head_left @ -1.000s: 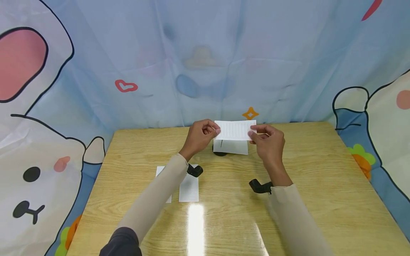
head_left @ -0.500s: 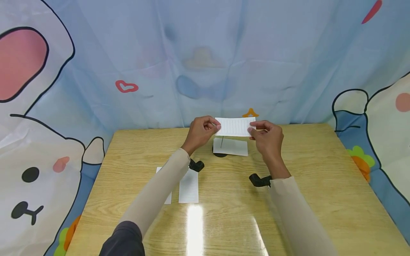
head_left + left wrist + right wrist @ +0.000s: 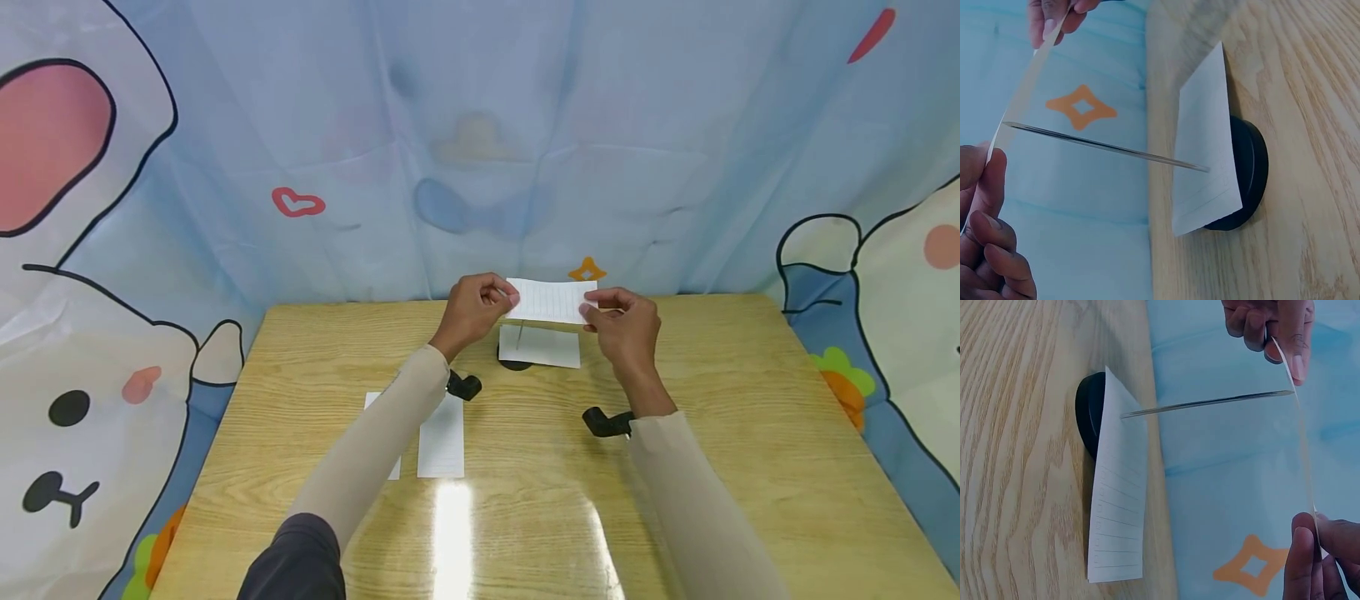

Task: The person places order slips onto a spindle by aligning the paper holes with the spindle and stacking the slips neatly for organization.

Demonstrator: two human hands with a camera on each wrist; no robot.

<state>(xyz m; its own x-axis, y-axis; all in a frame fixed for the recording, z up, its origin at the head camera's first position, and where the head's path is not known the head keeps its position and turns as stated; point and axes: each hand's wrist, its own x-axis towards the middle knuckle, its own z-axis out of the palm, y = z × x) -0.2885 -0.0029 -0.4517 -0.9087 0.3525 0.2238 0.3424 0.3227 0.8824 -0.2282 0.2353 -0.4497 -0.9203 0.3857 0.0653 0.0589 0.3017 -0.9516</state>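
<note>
My left hand (image 3: 474, 310) and right hand (image 3: 628, 329) pinch opposite ends of a lined paper slip (image 3: 552, 300), thumbs toward me. The slip is held roughly level above a bill spike, whose thin metal rod (image 3: 1110, 148) stands upright on a round black base (image 3: 1252, 175). In both wrist views the rod's pointed end meets the underside of the slip, nearer my left fingers. A second lined slip (image 3: 1116, 506) is pierced by the rod and lies low over the base, partly covering it.
Two more white slips lie on the wooden table (image 3: 750, 467) at the left: one slip (image 3: 441, 437) shows mostly, the other slip (image 3: 394, 468) is largely hidden behind my left forearm. A printed blue curtain (image 3: 675, 167) hangs just behind the table's far edge.
Both hands have raised the held slip slightly, then lowered it a little. In the head view a gap now shows between it and the pierced slip beneath.
</note>
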